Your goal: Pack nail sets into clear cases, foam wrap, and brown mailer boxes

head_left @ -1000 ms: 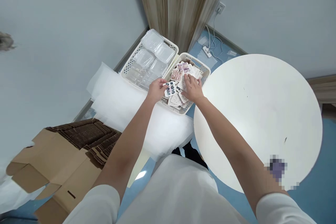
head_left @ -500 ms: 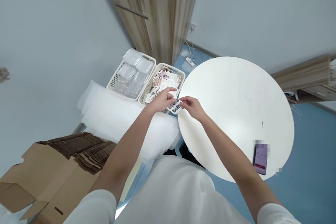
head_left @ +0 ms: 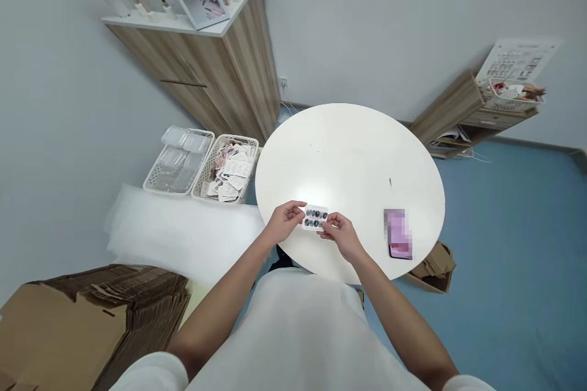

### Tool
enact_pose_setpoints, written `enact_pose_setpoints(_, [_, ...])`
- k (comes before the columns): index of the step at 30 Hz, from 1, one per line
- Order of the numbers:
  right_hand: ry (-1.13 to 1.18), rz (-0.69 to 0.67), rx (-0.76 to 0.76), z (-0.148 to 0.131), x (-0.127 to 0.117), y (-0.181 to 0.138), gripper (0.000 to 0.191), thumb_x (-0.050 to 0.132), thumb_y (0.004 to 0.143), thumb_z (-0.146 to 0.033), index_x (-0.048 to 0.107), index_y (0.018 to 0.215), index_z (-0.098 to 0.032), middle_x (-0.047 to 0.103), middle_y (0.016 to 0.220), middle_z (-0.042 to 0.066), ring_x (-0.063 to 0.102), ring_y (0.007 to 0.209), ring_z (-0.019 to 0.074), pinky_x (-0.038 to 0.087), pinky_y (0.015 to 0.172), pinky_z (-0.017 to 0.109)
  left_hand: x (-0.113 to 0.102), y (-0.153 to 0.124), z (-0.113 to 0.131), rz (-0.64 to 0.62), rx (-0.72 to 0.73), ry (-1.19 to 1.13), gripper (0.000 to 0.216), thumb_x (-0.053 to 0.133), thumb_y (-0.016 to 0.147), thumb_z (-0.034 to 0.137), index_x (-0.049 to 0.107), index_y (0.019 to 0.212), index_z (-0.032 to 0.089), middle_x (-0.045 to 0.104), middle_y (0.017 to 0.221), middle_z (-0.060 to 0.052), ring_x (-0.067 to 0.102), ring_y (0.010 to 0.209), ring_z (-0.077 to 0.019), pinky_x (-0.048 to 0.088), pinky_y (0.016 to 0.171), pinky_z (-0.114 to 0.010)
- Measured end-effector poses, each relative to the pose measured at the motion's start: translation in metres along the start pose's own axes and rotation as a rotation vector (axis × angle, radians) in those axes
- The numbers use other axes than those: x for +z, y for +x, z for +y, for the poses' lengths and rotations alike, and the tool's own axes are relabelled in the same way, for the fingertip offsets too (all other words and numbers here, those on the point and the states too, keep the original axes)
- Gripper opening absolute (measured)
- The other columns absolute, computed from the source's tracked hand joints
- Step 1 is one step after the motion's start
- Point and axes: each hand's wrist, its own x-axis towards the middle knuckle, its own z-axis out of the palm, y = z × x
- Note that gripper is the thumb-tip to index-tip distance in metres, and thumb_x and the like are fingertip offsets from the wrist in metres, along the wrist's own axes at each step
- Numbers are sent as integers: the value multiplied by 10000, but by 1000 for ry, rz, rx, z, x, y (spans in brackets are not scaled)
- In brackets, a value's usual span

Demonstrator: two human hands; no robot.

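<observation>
A small white card of press-on nails (head_left: 316, 217), with dark and grey nails in two rows, is held over the near part of the round white table (head_left: 348, 153). My left hand (head_left: 285, 220) grips its left edge between thumb and fingers. At the card's lower right corner, my right hand (head_left: 340, 234) pinches it, the thumb on top. To the left, a white basket (head_left: 196, 186) holds a loose pile of similar cards (head_left: 232, 172).
Beside it stands a basket (head_left: 153, 178) of clear plastic boxes. White foam sheeting (head_left: 183, 229) and stacked cardboard (head_left: 68, 324) lie at the left. A phone (head_left: 398, 235) rests on the table's right side. A wooden cabinet (head_left: 220, 79) stands behind, and an open carton (head_left: 431, 269) sits on the floor.
Both hands have brought the nail card from beside the basket to over the table, where it now faces up more squarely. The view has swung to the right.
</observation>
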Motion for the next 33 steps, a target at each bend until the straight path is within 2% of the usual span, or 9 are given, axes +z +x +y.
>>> enact_pose_setpoints(6, [-24, 15, -62, 13, -45, -16, 361, 682, 601, -425, 506, 818, -196, 545, 659, -30, 599, 607, 135, 496, 627, 304, 49, -1, 1, 9, -41, 59, 262, 560, 737, 301, 554, 974, 187, 548, 691, 5, 555, 629, -112, 478, 656, -284])
enact_pose_setpoints(9, [-80, 34, -144, 17, -57, -23, 430, 648, 647, -400, 475, 998, -223, 538, 660, -41, 587, 613, 131, 490, 643, 314, 63, -5, -3, 8, -39, 59, 254, 555, 742, 296, 537, 973, 192, 547, 701, 11, 559, 634, -107, 472, 660, -276])
enact_pose_setpoints(13, [-307, -4, -267, 17, -72, -33, 512, 575, 717, -353, 412, 1192, -256, 541, 776, -9, 573, 685, 133, 479, 686, 328, 76, -10, -7, 24, -51, 55, 259, 541, 754, 301, 523, 989, 194, 545, 707, 13, 557, 637, -103, 464, 663, -273])
enact_pose_setpoints(17, [-515, -111, -317, 13, -86, -37, 651, 607, 687, -285, 340, 1281, -290, 528, 908, 15, 565, 699, 124, 465, 710, 336, 83, -12, -8, 29, -79, 83, 299, 537, 757, 317, 513, 1029, 196, 551, 711, 8, 557, 645, -109, 464, 661, -276])
enact_pose_setpoints(20, [-580, -130, -325, 10, -92, -37, 665, 616, 678, -267, 341, 1282, -301, 530, 871, -3, 550, 682, 118, 460, 717, 337, 85, -13, -8, 12, -77, 87, 290, 523, 768, 324, 523, 1027, 194, 549, 728, 2, 555, 664, -109, 465, 683, -286])
enact_pose_setpoints(23, [-549, -142, -309, 8, -95, -37, 660, 625, 675, -272, 353, 1277, -286, 536, 780, -18, 532, 661, 121, 464, 684, 317, 85, -16, -6, -37, -37, 112, 365, 552, 755, 321, 508, 1100, 213, 555, 837, -21, 555, 776, -122, 456, 758, -307])
enact_pose_setpoints(26, [-494, -129, -281, 10, -98, -40, 672, 638, 667, -279, 357, 1277, -274, 546, 742, -18, 533, 663, 130, 466, 659, 308, 83, -19, -4, -118, 12, 186, 625, 661, 667, 296, 410, 1239, 263, 553, 947, -32, 541, 868, -141, 424, 850, -345])
enact_pose_setpoints(28, [-476, -120, -268, 13, -99, -43, 674, 645, 661, -280, 366, 1274, -272, 552, 737, -16, 536, 672, 136, 467, 661, 312, 82, -19, -5, -161, 24, 235, 751, 694, 632, 280, 340, 1295, 286, 557, 939, -23, 541, 845, -140, 414, 872, -365])
enact_pose_setpoints(33, [-465, -82, -252, 26, -98, -47, 698, 640, 665, -288, 338, 1294, -279, 539, 743, -19, 532, 669, 133, 472, 676, 325, 83, -17, -13, -217, 45, 310, 668, 670, 658, 269, 397, 1267, 292, 555, 861, 2, 533, 756, -126, 445, 831, -360])
